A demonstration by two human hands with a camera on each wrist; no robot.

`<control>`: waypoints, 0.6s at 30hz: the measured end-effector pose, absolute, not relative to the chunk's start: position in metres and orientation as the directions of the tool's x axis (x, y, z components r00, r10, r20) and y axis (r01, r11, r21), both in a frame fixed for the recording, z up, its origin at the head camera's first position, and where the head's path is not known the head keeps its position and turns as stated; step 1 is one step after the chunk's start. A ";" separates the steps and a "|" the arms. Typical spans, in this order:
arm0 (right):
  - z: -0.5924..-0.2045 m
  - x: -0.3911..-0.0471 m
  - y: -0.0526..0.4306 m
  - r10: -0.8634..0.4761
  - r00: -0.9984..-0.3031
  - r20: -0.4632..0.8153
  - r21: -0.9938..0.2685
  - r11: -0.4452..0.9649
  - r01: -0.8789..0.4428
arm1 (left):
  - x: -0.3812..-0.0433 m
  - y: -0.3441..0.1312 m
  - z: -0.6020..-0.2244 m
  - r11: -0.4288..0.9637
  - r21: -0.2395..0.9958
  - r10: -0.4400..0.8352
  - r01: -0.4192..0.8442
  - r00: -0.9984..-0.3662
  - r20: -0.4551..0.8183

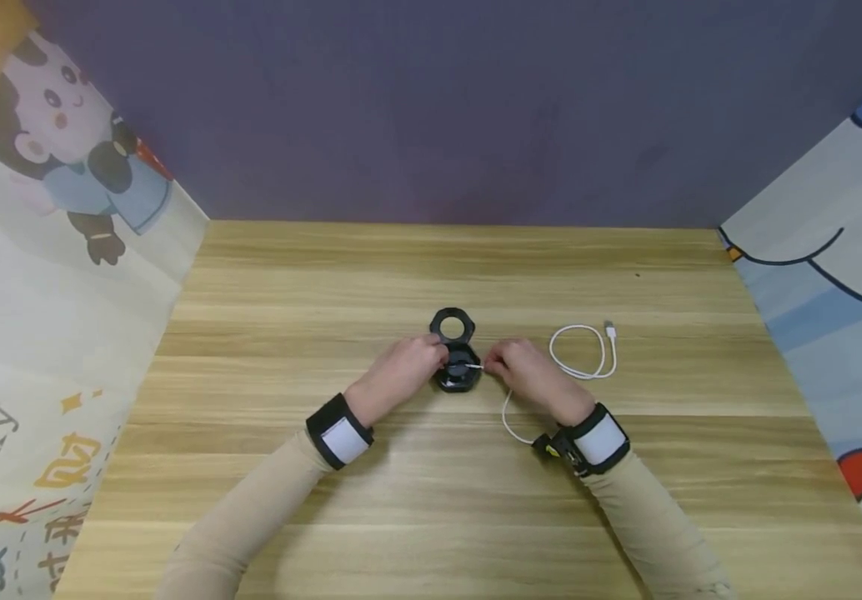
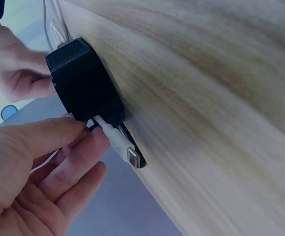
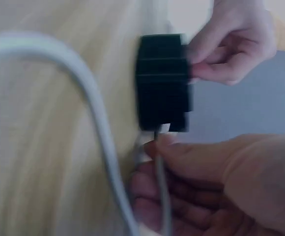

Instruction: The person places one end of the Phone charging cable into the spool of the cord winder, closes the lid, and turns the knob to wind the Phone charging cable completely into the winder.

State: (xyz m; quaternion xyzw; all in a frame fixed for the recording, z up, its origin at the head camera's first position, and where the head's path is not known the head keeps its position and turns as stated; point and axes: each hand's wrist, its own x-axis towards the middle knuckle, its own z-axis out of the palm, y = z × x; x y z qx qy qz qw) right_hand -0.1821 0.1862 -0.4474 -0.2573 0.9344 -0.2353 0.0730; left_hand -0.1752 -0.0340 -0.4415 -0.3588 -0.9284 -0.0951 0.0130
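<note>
Seen from my remote post: a booth-like work corner, walled on three sides. Home, shop or office, I can't tell. Wood-grain worktop; plain purple-grey back panel; left wall, cartoon figure and lettering; right wall, cartoon print.

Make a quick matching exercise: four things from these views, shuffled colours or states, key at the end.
1. Case
2. Cable
3. Small plug
4. Table

A. Wood-grained
B. Metal-tipped, poking past the case in the left wrist view
C. White, partly looped
D. Black

Pairs: 1-D, 2-C, 3-B, 4-A
</note>
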 end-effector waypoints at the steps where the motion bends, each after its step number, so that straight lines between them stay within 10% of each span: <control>1: -0.449 -0.182 0.187 -0.518 -0.855 -0.010 -0.474 0.756 -0.452 | -0.175 -0.034 -0.441 0.725 0.162 0.664 0.669 -0.742 0.090; 18: -0.451 -0.182 0.188 -0.521 -0.854 -0.014 -0.444 0.768 -0.461 | -0.176 -0.036 -0.443 0.722 0.183 0.662 0.667 -0.743 0.095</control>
